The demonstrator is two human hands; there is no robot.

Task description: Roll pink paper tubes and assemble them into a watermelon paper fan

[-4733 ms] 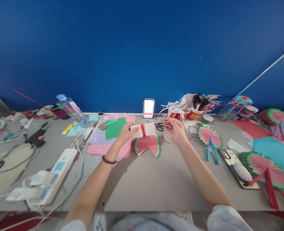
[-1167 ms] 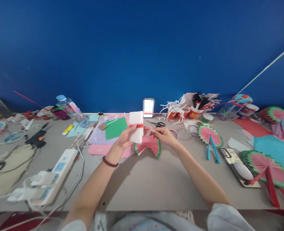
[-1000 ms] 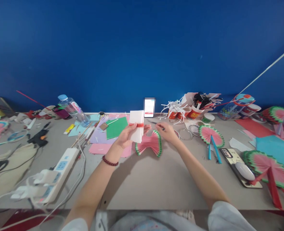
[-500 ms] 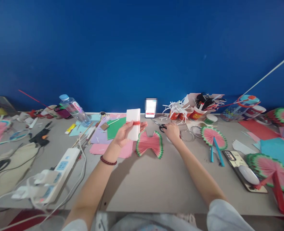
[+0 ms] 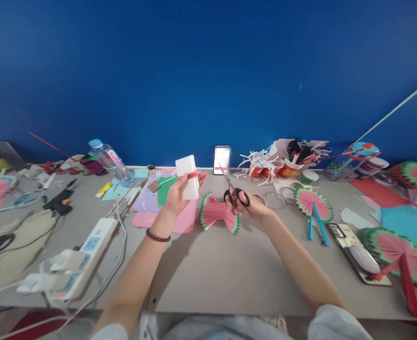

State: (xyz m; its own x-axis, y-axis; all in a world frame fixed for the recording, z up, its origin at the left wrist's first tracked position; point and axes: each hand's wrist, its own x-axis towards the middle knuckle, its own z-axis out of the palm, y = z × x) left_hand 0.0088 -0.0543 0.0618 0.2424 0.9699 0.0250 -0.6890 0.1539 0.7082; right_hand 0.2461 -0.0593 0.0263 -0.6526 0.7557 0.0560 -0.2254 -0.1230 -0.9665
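Observation:
My left hand is closed around a white folded paper stack with a red band across its middle. A pair of black-handled scissors is in my right hand, with fingers in the handle loops and the blades pointing up and away. Below and between both hands, a pleated pink paper bow with green edges lies on the table. Its right upper part is hidden behind my right hand. A phone with a lit screen leans against the blue wall beyond the scissors.
Pink paper sheets and a green sheet lie at left. Further left are a water bottle and a power strip. At right stand paper cups, a watermelon-like fan and a white mouse.
My right hand has lifted the scissors off the table and moved left with them. My left hand has shifted slightly left, tilting the banded paper stack.

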